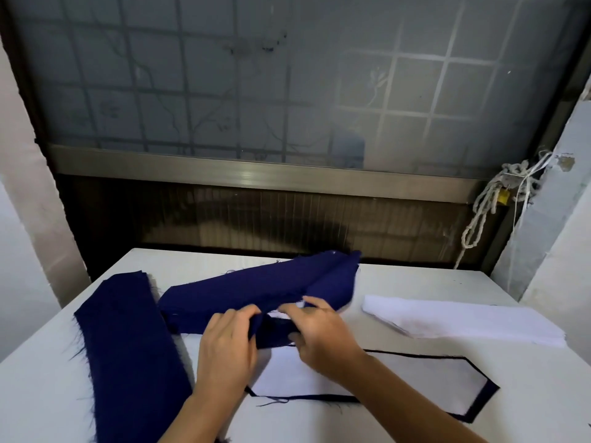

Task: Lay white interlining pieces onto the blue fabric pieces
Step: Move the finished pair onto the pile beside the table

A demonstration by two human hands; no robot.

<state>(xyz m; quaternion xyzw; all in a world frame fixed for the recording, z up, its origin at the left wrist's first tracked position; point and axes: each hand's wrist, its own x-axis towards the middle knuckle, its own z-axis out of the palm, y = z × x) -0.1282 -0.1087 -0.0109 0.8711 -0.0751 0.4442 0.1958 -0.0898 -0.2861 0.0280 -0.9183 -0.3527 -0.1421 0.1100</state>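
A stack of dark blue fabric pieces [256, 289] lies across the middle of the white table [415, 282]. My left hand [228, 343] and my right hand [319, 334] both pinch the near edge of a blue piece [275, 330] at the stack's front. Below my right arm lies a blue piece covered by white interlining [431, 388], only its dark border showing. A stack of white interlining pieces [463, 321] sits at the right. A long blue strip stack [128, 346] lies at the left.
A frosted window with a grille [287, 84] and a dark sill stand behind the table. A knotted white rope [489, 203] hangs at the back right by a pale wall. The table's left edge runs close to the blue strip.
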